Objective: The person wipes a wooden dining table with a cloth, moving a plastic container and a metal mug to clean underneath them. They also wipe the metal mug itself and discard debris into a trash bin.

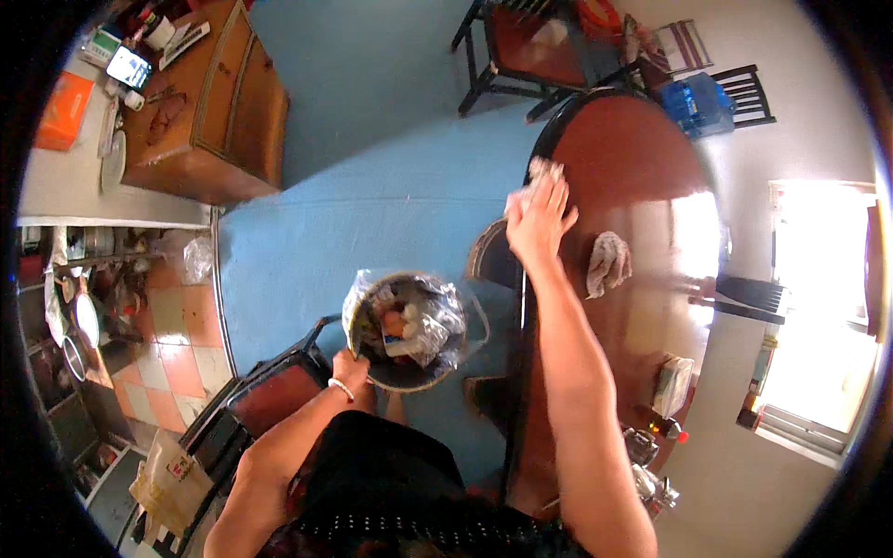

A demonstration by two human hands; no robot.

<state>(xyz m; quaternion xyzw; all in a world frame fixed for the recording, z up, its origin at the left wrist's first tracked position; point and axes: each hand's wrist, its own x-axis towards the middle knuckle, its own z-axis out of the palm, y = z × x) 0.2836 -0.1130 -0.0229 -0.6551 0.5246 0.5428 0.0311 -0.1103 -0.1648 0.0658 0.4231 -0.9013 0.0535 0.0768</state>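
My left hand (351, 368) grips the rim of a round trash bin (411, 385), lined with a clear plastic bag and partly filled with rubbish. A white bracelet circles that wrist. Over the left edge of a glossy red-brown oval table (614, 146), my right hand (541, 220) is spread on a crumpled pale cloth or tissue (544, 173), blurred; whether the fingers grip it or only press it cannot be told. Another crumpled, greyish cloth (608, 264) lies on the tabletop to the right of my right forearm.
Chairs stand beyond the table (537, 45) and at my left (279, 397). A stool (497, 254) sits partly under the table edge. A wooden cabinet (209, 104) is at upper left. Metal kettles or pots (649, 481) and a box (673, 386) rest on the table's near right part.
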